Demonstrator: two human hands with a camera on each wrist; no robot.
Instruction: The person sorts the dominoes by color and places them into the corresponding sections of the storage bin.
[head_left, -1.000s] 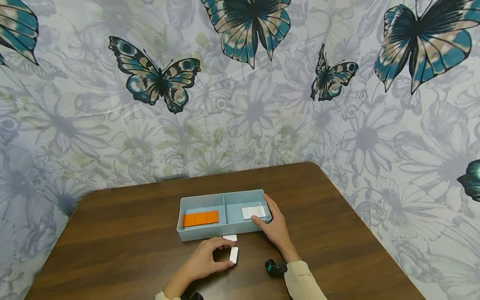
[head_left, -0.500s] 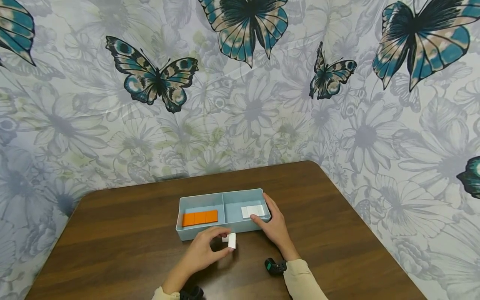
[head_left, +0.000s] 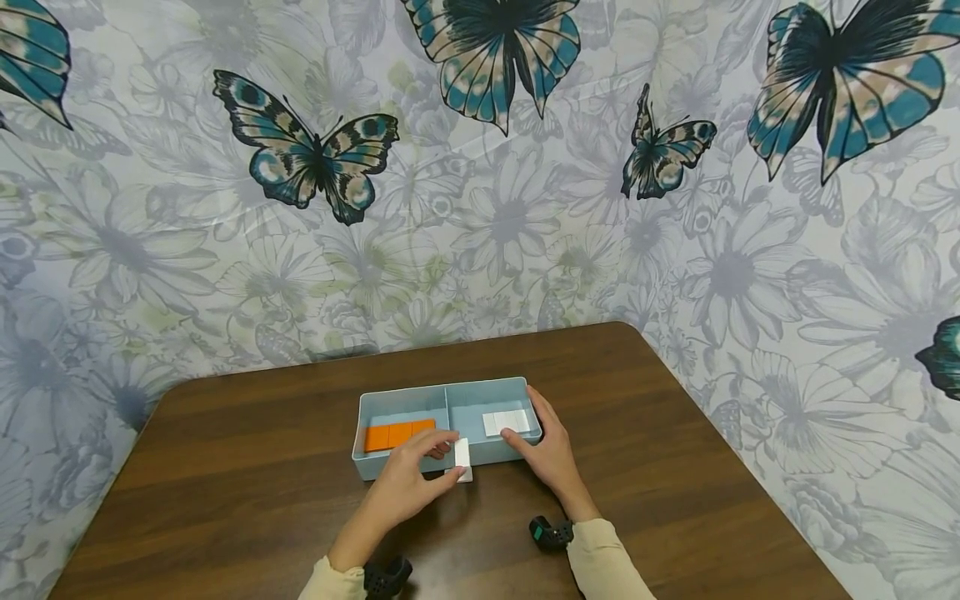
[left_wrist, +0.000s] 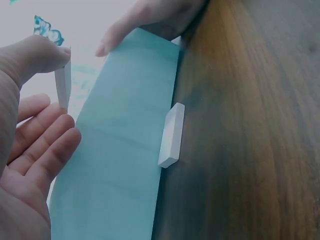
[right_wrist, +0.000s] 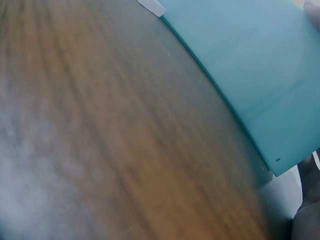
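Observation:
A white tile (head_left: 461,452) is pinched upright between the thumb and fingers of my left hand (head_left: 405,479), raised by the front wall of a light blue two-compartment box (head_left: 491,452). In the left wrist view the held tile (left_wrist: 63,85) is seen edge-on, the lower fingers spread below it. A second white tile (left_wrist: 171,135) lies on the table against the box's front wall. My right hand (head_left: 553,454) grips the box's right end, thumb over the front rim and fingers along the side. Several orange tiles (head_left: 388,437) line the left compartment, partly behind my left hand; white tiles (head_left: 498,423) lie in the right one.
The box stands on a dark brown wooden table (head_left: 262,467) with rounded far corners. A divider (head_left: 447,412) splits the box. Behind the table hangs a butterfly-patterned backdrop (head_left: 510,225). A black device (head_left: 551,533) is worn at the right wrist.
My left hand has lifted the white tile off to the far side, from the table in front up to the box's front rim. My right hand stays on the box.

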